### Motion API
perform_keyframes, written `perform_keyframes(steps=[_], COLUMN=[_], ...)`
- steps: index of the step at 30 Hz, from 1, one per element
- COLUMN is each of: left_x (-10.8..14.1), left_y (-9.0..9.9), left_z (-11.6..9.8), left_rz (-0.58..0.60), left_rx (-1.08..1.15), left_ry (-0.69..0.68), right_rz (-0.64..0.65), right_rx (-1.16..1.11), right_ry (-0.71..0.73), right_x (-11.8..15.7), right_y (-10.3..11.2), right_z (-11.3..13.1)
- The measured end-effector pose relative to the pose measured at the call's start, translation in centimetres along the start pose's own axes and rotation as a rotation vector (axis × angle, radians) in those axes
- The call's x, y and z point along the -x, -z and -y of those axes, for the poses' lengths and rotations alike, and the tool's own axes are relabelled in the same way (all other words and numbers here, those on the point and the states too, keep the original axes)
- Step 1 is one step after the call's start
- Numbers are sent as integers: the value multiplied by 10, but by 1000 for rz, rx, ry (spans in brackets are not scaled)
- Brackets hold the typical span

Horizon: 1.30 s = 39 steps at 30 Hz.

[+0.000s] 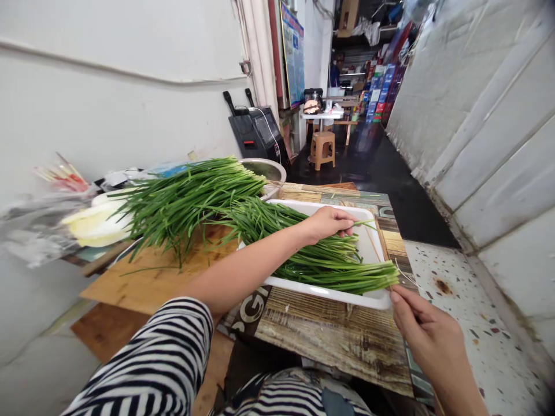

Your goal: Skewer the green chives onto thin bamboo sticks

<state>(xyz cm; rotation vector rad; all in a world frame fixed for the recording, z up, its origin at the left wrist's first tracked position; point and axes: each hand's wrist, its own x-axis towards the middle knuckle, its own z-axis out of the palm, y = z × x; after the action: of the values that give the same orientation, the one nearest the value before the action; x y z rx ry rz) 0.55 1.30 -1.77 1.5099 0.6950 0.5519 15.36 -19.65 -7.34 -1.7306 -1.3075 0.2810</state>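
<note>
The grip of the left hand (330, 223) was narrowed to a pinch around a slim green stalk (365, 222); the right hand (429, 326) had thumb and forefinger close together beside the long green leafy bunch's (333, 276) cut ends, its hold impossible to tell. That bunch lay in a white rectangular tray (378, 299) on the wood-patterned bench (329, 332). The step looked like picking over stalks; the next move seemed to call for light fingertips. White lettering (256, 306) included a G; the blue wall poster's (293, 55) print was unreadable.

Soft, even light falls on the pale left wall (121, 127); the far shelf (349, 41) is dim, and the dark floor (368, 167) shows a faint sheen. The greens (338, 274) look fairly sharp, the plastic bag (26, 231) at left is smeared, and the edges stretch.
</note>
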Motion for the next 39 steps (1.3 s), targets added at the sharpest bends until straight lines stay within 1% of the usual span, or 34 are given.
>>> perform_keyframes(steps=[9, 14, 19, 23, 24, 25, 27, 29, 30, 31, 33, 34, 35, 36, 39], left_x=[-1, 0, 1, 4, 6, 7, 10, 11, 10, 8, 3, 0, -3, -5, -11], left_y=[1, 1, 0, -5, -7, -9, -12, -10, -8, -4, 5, 9, 13, 16, 16], left_z=[4, 4, 5, 6, 6, 5, 3, -1, -3, -4, -2, 0, 4, 8, 21], left_rz=[50, 61, 78, 64, 82, 126, 265, 401, 422, 383, 187, 88, 22, 6, 115], left_rx=[76, 80, 14, -116, -164, -222, -351, -462, -506, -550, -672, -750, -831, -915, -1127], left_ry=[29, 43, 41, 2, -24, -52, -109, -181, -224, -265, -312, -307, -287, -263, -212], right_rz=[4, 4, 2, 5, 8, 11, 20, 16, 12, 6, -6, -12, -16, -19, -21], right_rx=[1, -8, -25, -44, -48, -56, -80, -90, -85, -74, -43, -30, -17, -4, 25], right_ry=[8, 14, -3, -27, -34, -43, -69, -79, -73, -59, -30, -20, -12, -6, 6], right_x=[0, -1, 0, 0, 0, -1, -5, -7, -8, -8, -7, -6, -5, -4, -2], right_y=[-1, -2, -2, -3, -3, -4, -6, -7, -7, -7, -6, -5, -4, -3, -2], right_z=[-3, -2, -2, -3, -3, -3, -2, 0, 1, 2, 3, 3, 3, 3, 1])
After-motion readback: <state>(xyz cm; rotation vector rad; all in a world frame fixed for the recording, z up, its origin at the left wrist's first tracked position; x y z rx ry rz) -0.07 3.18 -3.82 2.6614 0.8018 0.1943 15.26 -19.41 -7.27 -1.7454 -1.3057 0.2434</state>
